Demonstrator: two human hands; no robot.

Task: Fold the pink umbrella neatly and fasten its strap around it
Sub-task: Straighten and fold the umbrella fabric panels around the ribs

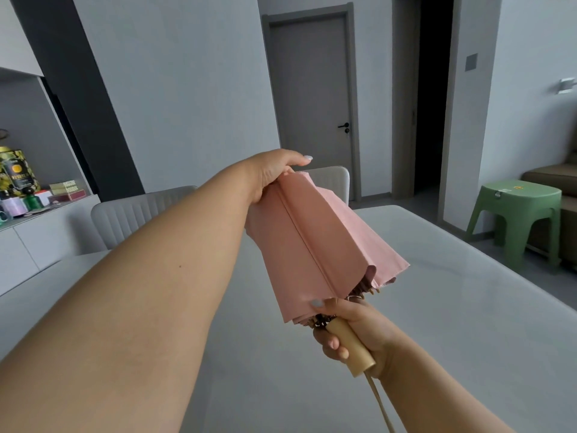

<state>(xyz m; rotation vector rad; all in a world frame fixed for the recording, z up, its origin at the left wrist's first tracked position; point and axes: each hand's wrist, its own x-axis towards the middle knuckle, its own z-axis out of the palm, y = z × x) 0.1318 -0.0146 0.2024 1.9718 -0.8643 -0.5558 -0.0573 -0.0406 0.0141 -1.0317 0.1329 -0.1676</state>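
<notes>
The collapsed pink fabric umbrella (315,245) is held in the air above the pale grey table (468,307), tip pointing away. The right hand (352,332) has its fingers curled round the light wooden handle (349,346) to steady it; the left hand (271,173) grips the canopy's far end, likely to gather the loose, flaring panels.

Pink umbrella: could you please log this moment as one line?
left hand grips pink umbrella top | right hand grips handle | canopy loose, unstrapped
</notes>
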